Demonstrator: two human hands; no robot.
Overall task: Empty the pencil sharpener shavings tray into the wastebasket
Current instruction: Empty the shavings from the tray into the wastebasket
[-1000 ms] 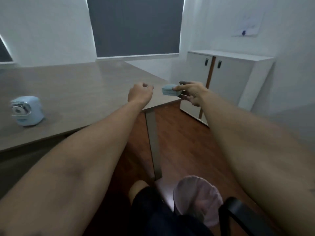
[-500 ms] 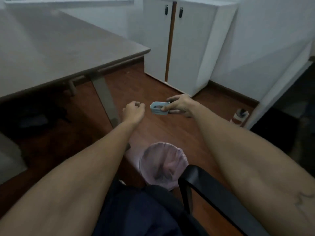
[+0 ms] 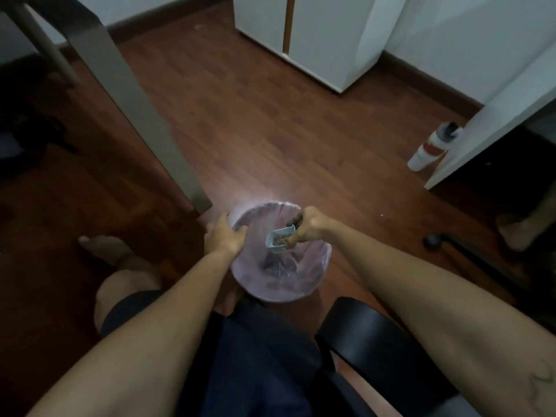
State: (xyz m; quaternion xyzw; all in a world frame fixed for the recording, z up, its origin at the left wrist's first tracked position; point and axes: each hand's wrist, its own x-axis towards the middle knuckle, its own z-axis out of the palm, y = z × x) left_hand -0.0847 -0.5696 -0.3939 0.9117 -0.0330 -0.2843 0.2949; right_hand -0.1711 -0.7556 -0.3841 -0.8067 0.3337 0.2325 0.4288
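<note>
A round wastebasket (image 3: 316, 284) lined with a pinkish plastic bag stands on the wooden floor between my knees. My right hand (image 3: 311, 225) pinches the small light-blue shavings tray (image 3: 278, 240) over the basket's opening. The tray is tilted and brown shavings show inside it. My left hand (image 3: 224, 236) grips the basket's left rim. The sharpener itself is out of view.
A grey table leg (image 3: 135, 106) slants down just left of the basket. A white cabinet (image 3: 325, 40) stands at the back, a white bottle (image 3: 433, 145) on the floor to the right. A black chair arm (image 3: 370, 335) lies below my right forearm.
My view has tipped down from the table to the floor. Both hands dropped to the wastebasket: the right brought the tray over it, the left took hold of its rim.
</note>
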